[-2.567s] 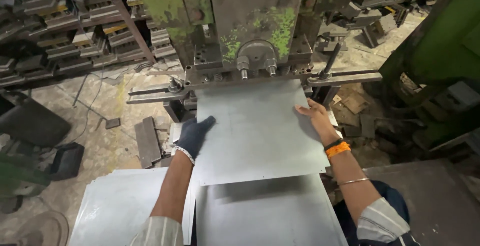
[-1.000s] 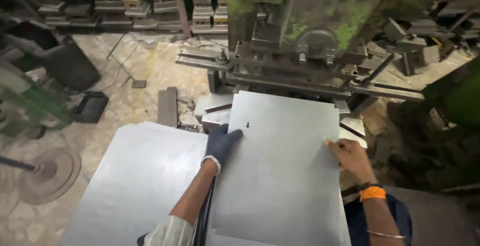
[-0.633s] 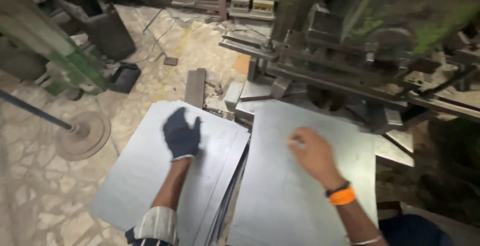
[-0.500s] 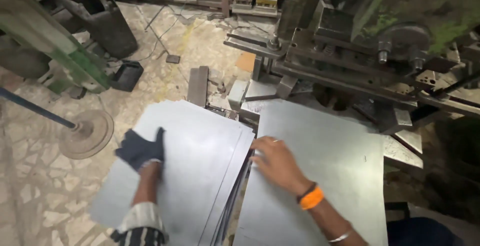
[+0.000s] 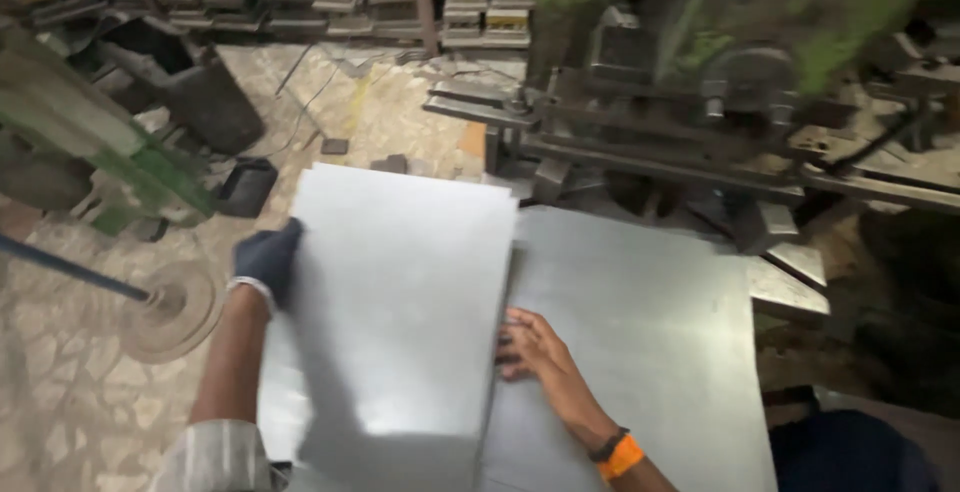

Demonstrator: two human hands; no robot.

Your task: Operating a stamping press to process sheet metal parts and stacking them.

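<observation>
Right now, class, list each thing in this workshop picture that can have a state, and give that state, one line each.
Left hand: gloved, gripping the left edge of the lifted sheet.
Right hand: bare, fingers at the lifted sheet's right edge, resting on the flat sheet.
Lifted sheet: raised and tilted, blurred.
Flat sheet: lying flat in front of the press.
Press: nothing under it that I can see.

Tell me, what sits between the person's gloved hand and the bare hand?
In the head view, a shiny metal sheet spans the gap: the gloved left hand grips its left edge, and the bare right hand is at its right edge.
</observation>
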